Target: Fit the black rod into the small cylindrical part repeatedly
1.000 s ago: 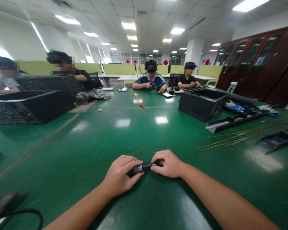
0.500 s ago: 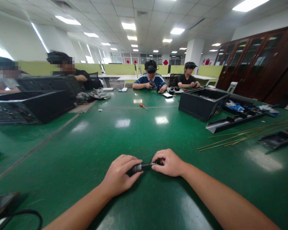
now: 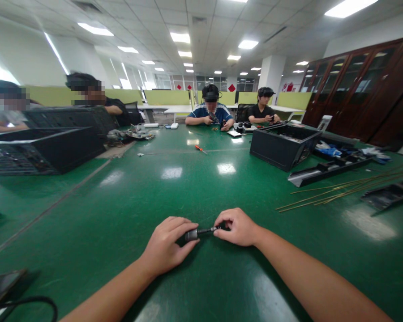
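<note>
My left hand (image 3: 169, 246) is closed round a dark and grey cylindrical tool (image 3: 192, 235), thumb and fingers on its thick end. A thin dark shaft runs from the tool to the right. At the shaft's far end my right hand (image 3: 237, 228) pinches a small metallic tip, partly hidden by the fingertips. Both hands are low over the green table (image 3: 137, 192), near the middle of the view.
An orange screwdriver (image 3: 200, 148) lies farther back. Black computer cases (image 3: 282, 145) stand right and left, with thin brass-coloured rods (image 3: 309, 201) at right. A dark cable (image 3: 36, 297) is at lower left. Several people sit around the table.
My right hand has shifted very slightly to the right along the shaft, away from the left hand. My left hand is almost unchanged.
</note>
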`<state>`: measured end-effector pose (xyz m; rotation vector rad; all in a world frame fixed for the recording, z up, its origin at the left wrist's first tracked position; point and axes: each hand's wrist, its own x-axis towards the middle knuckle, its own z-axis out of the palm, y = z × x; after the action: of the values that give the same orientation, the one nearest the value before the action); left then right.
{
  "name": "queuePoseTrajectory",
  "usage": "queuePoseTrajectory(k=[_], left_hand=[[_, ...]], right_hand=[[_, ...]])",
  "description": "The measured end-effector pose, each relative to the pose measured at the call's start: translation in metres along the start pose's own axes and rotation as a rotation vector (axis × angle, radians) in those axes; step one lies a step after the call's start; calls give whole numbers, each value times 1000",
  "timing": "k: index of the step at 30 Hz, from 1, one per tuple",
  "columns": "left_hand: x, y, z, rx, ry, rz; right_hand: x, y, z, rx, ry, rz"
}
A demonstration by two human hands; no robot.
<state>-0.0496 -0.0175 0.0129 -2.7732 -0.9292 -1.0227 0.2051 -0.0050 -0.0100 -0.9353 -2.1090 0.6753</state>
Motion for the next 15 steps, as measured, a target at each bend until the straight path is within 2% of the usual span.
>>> queuePoseTrajectory(k=[15], left_hand=[[-1,-5,-2,30,-6,-30]], right_hand=[[0,2,-4,11,9,56]])
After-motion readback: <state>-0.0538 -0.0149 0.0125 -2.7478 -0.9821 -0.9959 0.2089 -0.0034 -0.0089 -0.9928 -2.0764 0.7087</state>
